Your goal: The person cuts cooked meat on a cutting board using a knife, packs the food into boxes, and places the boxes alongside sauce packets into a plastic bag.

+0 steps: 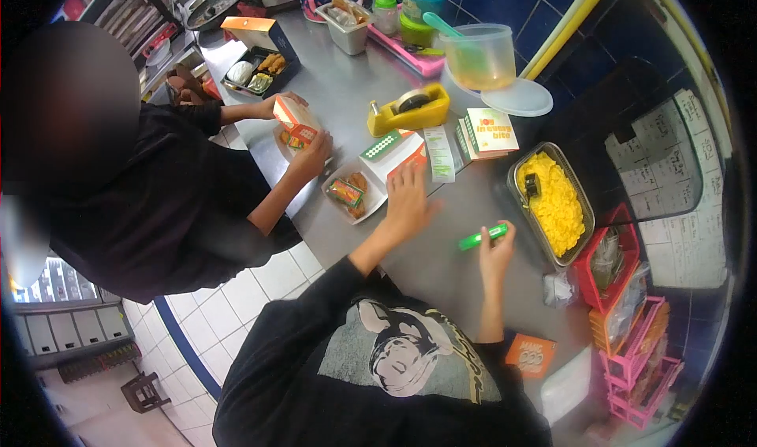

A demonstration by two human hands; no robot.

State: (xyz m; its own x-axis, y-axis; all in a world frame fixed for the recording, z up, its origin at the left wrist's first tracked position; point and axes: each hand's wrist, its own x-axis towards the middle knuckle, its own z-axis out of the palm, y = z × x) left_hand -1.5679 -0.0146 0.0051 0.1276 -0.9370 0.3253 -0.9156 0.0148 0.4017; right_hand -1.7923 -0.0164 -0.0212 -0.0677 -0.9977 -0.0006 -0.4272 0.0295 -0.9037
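My left hand (408,204) reaches over the right side of an opened paper food box (364,213). Its fingers are apart, at the lower edge of the white, orange and green lid (394,155); whether they touch it I cannot tell. Inside the box lie fried pieces (357,185) and a green and red sachet (344,192). Over the steel table to the right, my right hand (497,254) pinches a slim bright green stick-shaped object (482,237), marker-like, between thumb and fingers.
Across the table, a co-worker's hands (311,159) hold a similar box (296,118). Around the table stand a yellow tape dispenser (409,109), folded printed cards (493,131), a tray of yellow food (542,246), a red basket (603,289) and a clear tub (493,52).
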